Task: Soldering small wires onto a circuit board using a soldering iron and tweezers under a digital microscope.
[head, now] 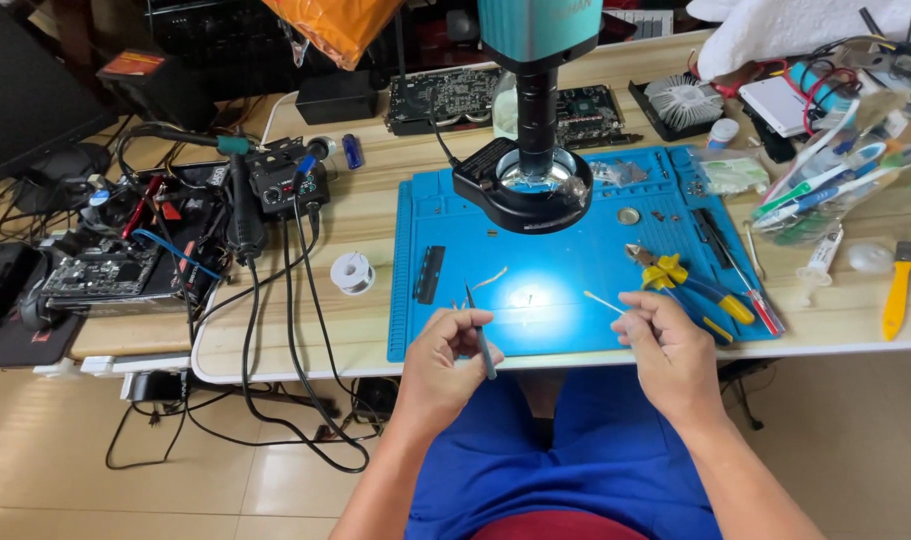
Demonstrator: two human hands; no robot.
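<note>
My left hand (445, 355) holds dark tweezers (480, 330) at the front edge of a blue work mat (575, 300), tips pointing up toward the mat. My right hand (665, 345) pinches a thin white cotton swab (603, 302) whose tip points left over the mat. A small bright object (527, 296) lies lit in the mat's middle, between both hands. Above it stands a teal microscope (537, 60) with a black ring light (523, 185).
Yellow-handled pliers (680, 280) and a screwdriver (740, 270) lie on the mat's right. A solder spool (353, 271) and a soldering station (280, 180) with cables sit to the left. Circuit boards (455, 95), a heatsink (683, 100) and a yellow tool (897, 290) crowd the wooden table (305, 320).
</note>
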